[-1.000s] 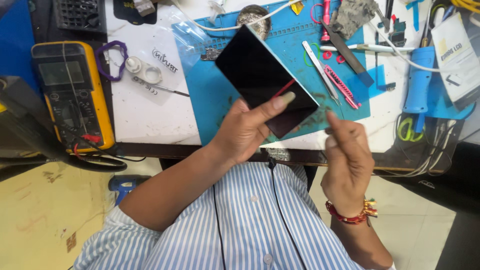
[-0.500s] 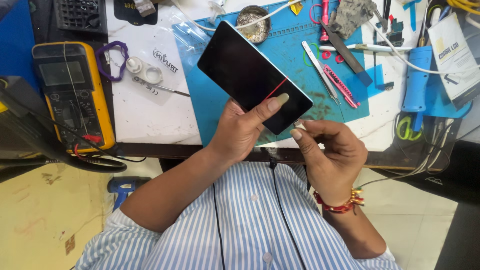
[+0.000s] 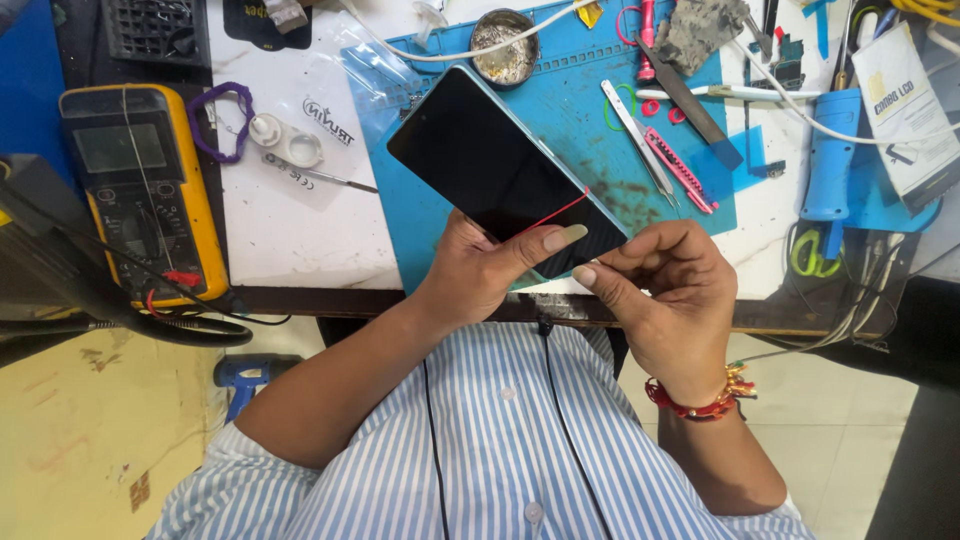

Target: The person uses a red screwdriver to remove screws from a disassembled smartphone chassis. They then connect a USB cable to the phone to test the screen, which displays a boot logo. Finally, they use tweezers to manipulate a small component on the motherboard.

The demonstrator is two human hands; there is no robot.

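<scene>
From the head view, your left hand (image 3: pixel 480 275) grips the near end of a dark phone (image 3: pixel 500 170), thumb laid across its glass face, so the phone slants up and away over the blue mat (image 3: pixel 590 150) on the bench (image 3: pixel 290 225). A thin red wire (image 3: pixel 553 212) crosses the phone's lower corner, just above your thumb. Your right hand (image 3: pixel 665 290) is curled narrow right beside that corner, its fingertips (image 3: pixel 585 277) pinched together close to the phone's edge; you cannot tell whether they hold anything.

On the mat beyond the phone lie tweezers (image 3: pixel 632 125), a pink-handled cutter (image 3: pixel 680 172) and a round tin (image 3: pixel 505 45) of grey bits. To the left on the bench rests a yellow multimeter (image 3: pixel 140 190), with a purple loop (image 3: pixel 215 120) and a white ring-shaped part (image 3: pixel 285 140) beside it. Well to the right stands a blue tool (image 3: pixel 830 150). Your striped shirt (image 3: pixel 500 450) fills the bottom, and a red bracelet (image 3: pixel 700 400) circles your right wrist.
</scene>
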